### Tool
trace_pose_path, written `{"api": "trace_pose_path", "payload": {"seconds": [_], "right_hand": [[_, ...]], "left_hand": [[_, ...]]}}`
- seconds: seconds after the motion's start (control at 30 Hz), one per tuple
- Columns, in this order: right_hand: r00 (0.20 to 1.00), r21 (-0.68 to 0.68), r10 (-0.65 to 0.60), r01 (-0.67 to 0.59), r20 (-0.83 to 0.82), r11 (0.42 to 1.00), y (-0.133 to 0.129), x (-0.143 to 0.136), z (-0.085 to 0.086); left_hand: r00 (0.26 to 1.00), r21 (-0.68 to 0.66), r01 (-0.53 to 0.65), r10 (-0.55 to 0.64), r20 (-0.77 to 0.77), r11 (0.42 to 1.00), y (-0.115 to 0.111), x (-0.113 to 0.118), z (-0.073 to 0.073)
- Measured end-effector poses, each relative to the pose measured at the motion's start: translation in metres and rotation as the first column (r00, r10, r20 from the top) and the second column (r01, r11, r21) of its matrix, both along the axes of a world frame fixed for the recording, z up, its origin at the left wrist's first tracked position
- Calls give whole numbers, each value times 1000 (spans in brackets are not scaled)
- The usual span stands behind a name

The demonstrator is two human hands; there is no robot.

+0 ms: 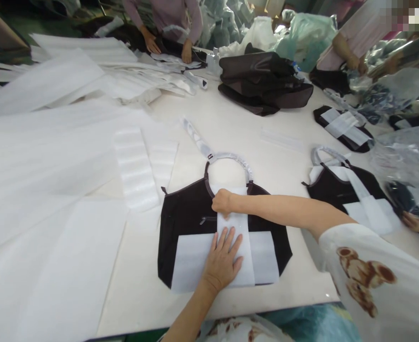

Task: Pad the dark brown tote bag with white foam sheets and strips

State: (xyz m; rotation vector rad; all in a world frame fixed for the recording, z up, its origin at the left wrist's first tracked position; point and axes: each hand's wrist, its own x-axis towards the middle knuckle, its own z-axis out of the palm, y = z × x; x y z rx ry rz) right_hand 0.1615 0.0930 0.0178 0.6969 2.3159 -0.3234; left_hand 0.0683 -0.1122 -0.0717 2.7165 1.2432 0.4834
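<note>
My left hand (223, 259) lies flat, fingers spread, pressing white foam strips (231, 247) onto the dark bag (188, 213). My right hand (222, 202) looks clenched on the upright strip's top edge, seemingly pinching it. Bare table (138, 289) lies beyond my left fingertips' side.

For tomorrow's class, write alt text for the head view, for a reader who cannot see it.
A person's left hand presses flat on white foam sheets laid across a dark handbag on a white table, while the right hand grips the vertical foam strip near the wrapped handle. Other people handle bags at the far edge.
</note>
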Motion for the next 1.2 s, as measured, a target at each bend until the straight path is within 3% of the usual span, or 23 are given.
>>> {"api": "trace_pose_path", "payload": {"seconds": [0.1, 0.2, 0.27, 0.33, 0.4, 0.47, 0.53, 0.67, 0.8, 0.9, 1.0, 1.03, 1.1, 1.2], "right_hand": [[979, 66, -202, 204, -39, 977, 20, 17, 11], [862, 193, -474, 503, -177, 843, 17, 49, 26], [800, 254, -528, 594, -283, 763, -8, 68, 26], [753, 268, -477, 626, -453, 732, -48, 77, 13], [715, 223, -344, 570, -608, 791, -88, 79, -10], [710, 159, -311, 512, -632, 844, -113, 77, -33], [720, 106, -338, 495, -607, 863, -121, 74, -46], [695, 62, -358, 501, -624, 863, -122, 74, -43], [611, 37, -395, 572, -687, 820, -149, 78, -44], [588, -86, -494, 584, -640, 807, -160, 82, -52], [554, -207, -571, 583, -607, 786, -161, 82, -47], [495, -245, -601, 607, -627, 756, -164, 82, -43], [260, -334, -667, 706, -698, 625, -183, 84, -37], [-229, -567, -734, 785, -639, 248, -241, 93, -47]], "left_hand": [[1000, -6, 6, -6, 3, 1000, 0, -1, 0], [1000, -7, 6, -6, 5, 1000, 1, -1, 0], [1000, -8, 6, -6, 8, 1000, 0, 0, 0], [1000, -13, 7, -7, 8, 1000, 0, 0, 0], [1000, -28, 12, -12, 5, 1000, 0, -1, 0], [1000, -45, 16, -16, 4, 999, 0, -1, 0], [1000, -42, 21, -21, 2, 999, 1, -3, -1], [1000, 40, 28, -27, -14, 999, 4, -6, -2], [999, 104, 39, -35, -35, 994, 6, -9, -5], [997, 138, 47, -38, -67, 989, 7, -10, -5], [996, 156, 49, -36, -87, 987, 8, -11, -3], [995, 164, 49, -34, -91, 985, 9, -12, -2], [994, 195, 50, -30, -103, 980, 11, -13, -1], [994, 274, 45, -15, -111, 961, 11, -13, -4]]}}
